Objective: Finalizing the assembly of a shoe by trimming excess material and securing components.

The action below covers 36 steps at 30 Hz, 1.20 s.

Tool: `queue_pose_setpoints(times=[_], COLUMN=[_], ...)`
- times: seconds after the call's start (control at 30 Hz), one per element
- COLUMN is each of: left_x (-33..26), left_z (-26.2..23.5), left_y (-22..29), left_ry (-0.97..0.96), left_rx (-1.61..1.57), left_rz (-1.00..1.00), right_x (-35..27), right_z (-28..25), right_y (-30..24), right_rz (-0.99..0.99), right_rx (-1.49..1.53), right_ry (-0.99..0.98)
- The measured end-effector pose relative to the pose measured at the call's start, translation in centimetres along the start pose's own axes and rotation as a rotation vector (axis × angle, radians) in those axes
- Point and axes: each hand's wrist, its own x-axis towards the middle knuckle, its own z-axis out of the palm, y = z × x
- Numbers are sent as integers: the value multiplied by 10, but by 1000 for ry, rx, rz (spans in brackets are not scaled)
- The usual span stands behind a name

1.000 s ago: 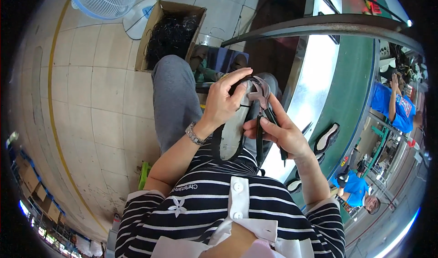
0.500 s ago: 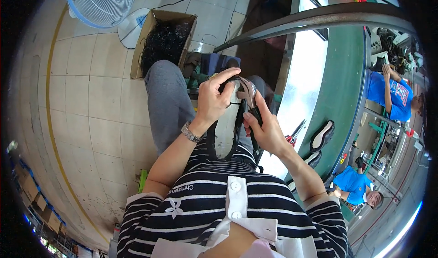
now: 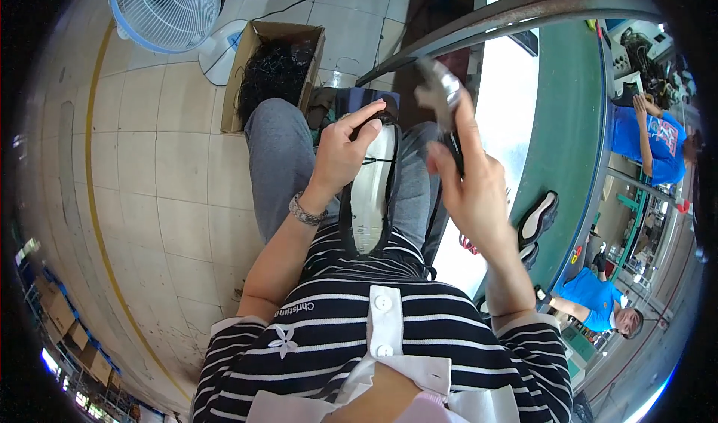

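Two hands busy here: left hand (image 3: 340, 157) pins a black shoe upper with white insole (image 3: 372, 191) on the lap, grip closed at its toe. Right hand (image 3: 467, 187) holds grey metal pliers (image 3: 441, 94) raised beside it. Upper looks light and floppy, so I'd grab the stiffer rim.

- The metal tool (image 3: 441, 97) in the right hand (image 3: 475, 191) was smeared by motion; its handles sat hidden behind the fingers (image 3: 449, 180), so its kind could not be told.
- The toe of the shoe (image 3: 370, 191) was covered by the left hand (image 3: 340, 157), above whose fingers (image 3: 366, 116) it vanished.
- The dark contents of the cardboard box (image 3: 273, 75), well beyond the left fingers, were too tangled to identify.
- The fan (image 3: 164, 8) was cut off by the top edge.
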Motion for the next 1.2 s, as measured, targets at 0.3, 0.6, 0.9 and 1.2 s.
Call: queue_pose_setpoints(times=[0.3, 0.6, 0.9, 1.2], left_x=[2, 2, 0, 19], left_z=[-5, -13, -12, -3], left_y=[-7, -10, 0, 9], left_ry=[-54, -111, -208, -102], left_rx=[53, 95, 68, 130], left_rz=[130, 165, -6, 105], right_x=[-1, 0, -46, -78], right_z=[9, 6, 34, 61], right_y=[2, 3, 52, 239], right_rz=[-200, -176, 120, 641], right_rx=[-65, -205, 127, -161], right_ry=[235, 121, 31, 577])
